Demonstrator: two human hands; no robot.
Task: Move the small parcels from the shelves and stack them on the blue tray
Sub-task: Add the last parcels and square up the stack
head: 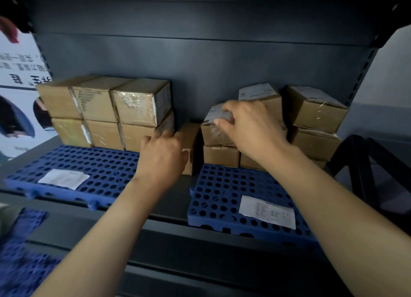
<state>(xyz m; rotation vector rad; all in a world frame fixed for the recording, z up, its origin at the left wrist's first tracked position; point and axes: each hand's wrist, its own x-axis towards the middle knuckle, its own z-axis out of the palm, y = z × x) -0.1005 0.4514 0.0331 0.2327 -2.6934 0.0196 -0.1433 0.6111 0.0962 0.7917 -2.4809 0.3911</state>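
Note:
Two blue perforated trays lie on the dark shelf: a left tray (93,170) and a right tray (222,199). Several brown cardboard parcels (104,110) stand stacked two high at the back of the left tray. More parcels (315,110) are stacked at the back of the right tray. My left hand (162,156) rests against a small parcel (191,141) standing in the gap between the trays. My right hand (246,125) grips the top front parcel (213,130) of the right stack, fingers on its labelled top.
A white paper slip (63,178) lies on the left tray and another slip (268,211) on the right tray. A further blue tray (20,252) sits lower left. A dark folded frame (373,170) stands at the right. A poster (17,96) hangs at the left.

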